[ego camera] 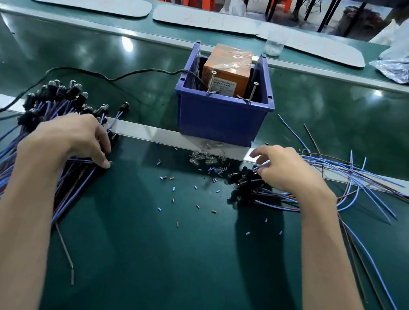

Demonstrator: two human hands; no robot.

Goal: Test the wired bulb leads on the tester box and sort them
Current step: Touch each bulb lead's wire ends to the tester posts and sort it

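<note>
An orange tester box (226,74) with two upright screws stands inside a blue bin (220,120) at the middle of the green bench. A big bundle of wired bulb leads (54,103) with black sockets and blue and brown wires lies at the left. My left hand (73,135) rests on that bundle, fingers curled down onto the wires, thumb tip on the bench. A smaller pile of leads (246,185) lies at the right. My right hand (286,169) sits over it and pinches a blue wire between thumb and fingers.
Loose clear bulbs (207,158) lie in front of the bin, and several small cut bits of blue and brown insulation (186,197) are scattered on the bench. A black cable (90,74) runs left from the bin. A clear plastic cup (274,44) stands behind.
</note>
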